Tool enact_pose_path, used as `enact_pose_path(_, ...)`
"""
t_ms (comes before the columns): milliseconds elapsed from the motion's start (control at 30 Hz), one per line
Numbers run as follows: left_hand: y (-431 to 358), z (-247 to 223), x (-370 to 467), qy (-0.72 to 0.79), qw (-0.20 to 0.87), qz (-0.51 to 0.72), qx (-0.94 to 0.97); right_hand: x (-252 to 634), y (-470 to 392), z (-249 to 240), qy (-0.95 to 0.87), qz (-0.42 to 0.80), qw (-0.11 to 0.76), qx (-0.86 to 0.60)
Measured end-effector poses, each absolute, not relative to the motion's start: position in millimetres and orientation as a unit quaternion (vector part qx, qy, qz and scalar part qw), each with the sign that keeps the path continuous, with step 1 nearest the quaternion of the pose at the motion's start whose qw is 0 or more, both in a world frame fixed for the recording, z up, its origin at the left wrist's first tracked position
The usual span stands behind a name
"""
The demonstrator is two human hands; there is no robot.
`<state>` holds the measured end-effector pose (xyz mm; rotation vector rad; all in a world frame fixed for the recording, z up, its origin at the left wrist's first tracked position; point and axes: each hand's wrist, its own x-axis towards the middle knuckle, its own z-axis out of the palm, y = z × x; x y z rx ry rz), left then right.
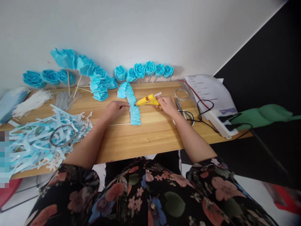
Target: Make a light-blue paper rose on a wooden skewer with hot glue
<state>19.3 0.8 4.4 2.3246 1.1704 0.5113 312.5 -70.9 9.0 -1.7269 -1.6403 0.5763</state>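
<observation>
A yellow hot glue gun [146, 100] is gripped in my right hand [166, 106], its nozzle pointing left. Below the nozzle lies a long strip of blue crepe-paper petals [134, 114], running from the back of the table toward me. My left hand [115, 110] is closed, its fingertips at the strip's left edge; the exact pinch is partly hidden. A pale thin stick [118, 124] lies flat beside the strip's near end. Loose blue petals [121, 91] sit by its far end.
Finished blue paper roses [150, 67] on sticks lean along the wall. Paper scraps [47, 135] with a tape ring [62, 136] cover the left side. At right are scissors [179, 105], a clear tape roll [181, 94], printed sheets [207, 89], and a power strip [219, 124] with black cables.
</observation>
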Motion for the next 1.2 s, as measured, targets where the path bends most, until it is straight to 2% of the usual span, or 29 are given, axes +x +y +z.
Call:
enact_pose_path(200,-1.1,5.5,20.0,0.437,0.215,0.168,0.857,311.0,-72.0,11.7,-0.623,0.233,0.340,-0.665)
enact_pose_path(467,-1.8,5.3,19.6,0.433,0.222,0.175,0.856,313.7,-71.2,9.1,-0.577,0.264,0.413,-0.653)
enact_pose_path(667,0.0,3.4,18.4,0.433,0.225,0.176,0.855,312.7,-71.3,8.5,-0.614,0.234,0.351,-0.667)
enact_pose_path(933,-1.2,2.2,21.1,0.466,0.193,0.174,0.846,312.4,-71.3,8.6,-0.612,0.232,0.346,-0.672)
enact_pose_path(1200,-3.0,2.7,25.2,0.460,0.166,0.152,0.859,311.3,-70.4,11.0,-0.556,0.275,0.438,-0.651)
